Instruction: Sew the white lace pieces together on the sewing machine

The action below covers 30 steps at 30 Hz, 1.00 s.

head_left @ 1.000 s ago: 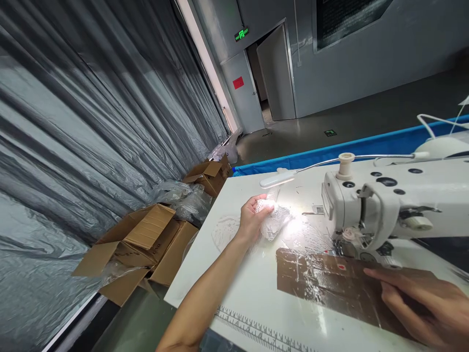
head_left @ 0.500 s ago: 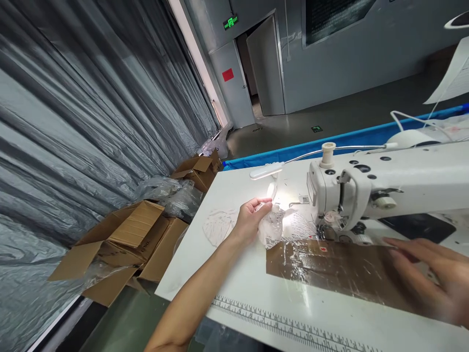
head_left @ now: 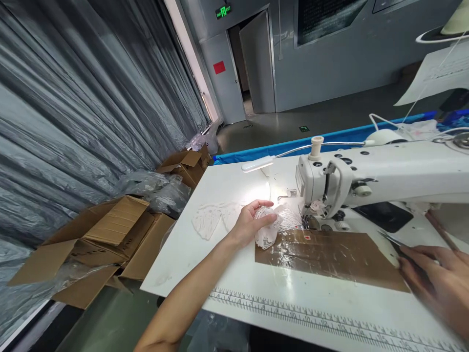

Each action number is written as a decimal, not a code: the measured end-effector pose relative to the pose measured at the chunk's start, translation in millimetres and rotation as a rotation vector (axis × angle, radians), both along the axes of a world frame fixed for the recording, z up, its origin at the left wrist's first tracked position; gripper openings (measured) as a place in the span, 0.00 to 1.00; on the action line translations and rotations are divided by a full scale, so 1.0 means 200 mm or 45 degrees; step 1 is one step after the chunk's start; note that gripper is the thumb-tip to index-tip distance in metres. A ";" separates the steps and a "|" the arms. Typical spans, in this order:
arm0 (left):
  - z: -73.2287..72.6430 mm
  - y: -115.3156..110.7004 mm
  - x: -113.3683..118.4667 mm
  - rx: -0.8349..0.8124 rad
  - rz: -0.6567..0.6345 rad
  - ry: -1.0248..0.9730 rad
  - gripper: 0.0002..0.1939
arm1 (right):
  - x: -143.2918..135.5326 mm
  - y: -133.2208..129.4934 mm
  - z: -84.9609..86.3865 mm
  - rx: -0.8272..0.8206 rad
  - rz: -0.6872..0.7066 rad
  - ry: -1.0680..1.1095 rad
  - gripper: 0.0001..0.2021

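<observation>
White lace fabric point(head_left: 266, 234) is pinched between the thumb and fingers of my left hand point(head_left: 252, 222). Its right part reaches the needle area of the white sewing machine point(head_left: 395, 171). At the right, my right hand point(head_left: 436, 274) is closed around a thin metal tool point(head_left: 390, 238), perhaps scissors or tweezers; its lower part is hidden. Another lace piece point(head_left: 207, 220) lies flat on the white table point(head_left: 183, 264), left of my left hand. A brown sheet point(head_left: 330, 254) is on the table in front of the machine.
A small lamp point(head_left: 258, 164) shines behind the lace. A ruler strip point(head_left: 293, 313) runs along the table's front edge. Open cardboard boxes point(head_left: 117, 220) and plastic bags point(head_left: 168, 195) stand left of the table, beside a grey curtain point(head_left: 91, 98).
My right hand has moved off the brown sheet to the right, and a thin metal tool now shows in it. My left hand still holds the lace. The view has shifted slightly.
</observation>
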<state>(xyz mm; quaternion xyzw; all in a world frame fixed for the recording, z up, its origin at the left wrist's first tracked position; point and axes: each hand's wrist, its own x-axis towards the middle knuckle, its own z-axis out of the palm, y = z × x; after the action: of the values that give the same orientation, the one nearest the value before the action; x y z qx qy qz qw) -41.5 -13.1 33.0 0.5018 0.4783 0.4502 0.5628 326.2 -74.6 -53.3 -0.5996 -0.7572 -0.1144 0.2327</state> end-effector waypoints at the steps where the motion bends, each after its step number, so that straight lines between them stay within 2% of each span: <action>1: -0.01 -0.02 0.00 0.004 -0.052 -0.003 0.24 | -0.01 -0.01 0.03 -0.010 0.020 -0.048 0.18; 4: -0.01 -0.07 0.02 -0.020 -0.216 0.004 0.23 | -0.04 -0.06 0.13 -0.055 -0.108 -0.040 0.17; 7: -0.02 -0.11 0.04 -0.023 -0.273 0.042 0.21 | -0.15 -0.11 0.20 -0.203 -0.183 0.270 0.17; 10: -0.04 -0.13 0.07 -0.012 -0.245 0.036 0.20 | -0.33 -0.14 0.21 -0.564 0.034 0.816 0.16; 11: -0.04 -0.13 0.08 -0.011 -0.230 0.031 0.20 | -0.40 -0.15 0.21 -0.666 0.157 0.923 0.16; 12: -0.05 -0.14 0.08 -0.013 -0.216 0.028 0.21 | -0.47 -0.14 0.20 -0.676 0.218 0.975 0.17; 17: -0.07 -0.16 0.10 -0.044 -0.116 0.028 0.19 | -0.77 -0.06 0.23 -0.741 0.128 1.226 0.28; 21: -0.07 -0.16 0.10 -0.018 -0.107 0.013 0.17 | -0.86 -0.01 0.26 -0.729 0.131 1.169 0.29; 25: -0.09 -0.15 0.09 0.084 -0.058 0.093 0.18 | -0.88 0.01 0.25 -0.655 0.193 1.068 0.29; 30: -0.10 -0.15 0.10 0.172 -0.007 0.141 0.19 | -0.89 0.03 0.25 -0.562 0.173 0.912 0.29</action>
<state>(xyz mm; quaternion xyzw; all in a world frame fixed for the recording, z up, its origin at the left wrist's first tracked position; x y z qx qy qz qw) -22.5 -42.9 12.4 0.5642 0.4758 0.4513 0.5016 148.3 -68.9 -4.0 -0.5857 -0.6726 0.2815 0.3541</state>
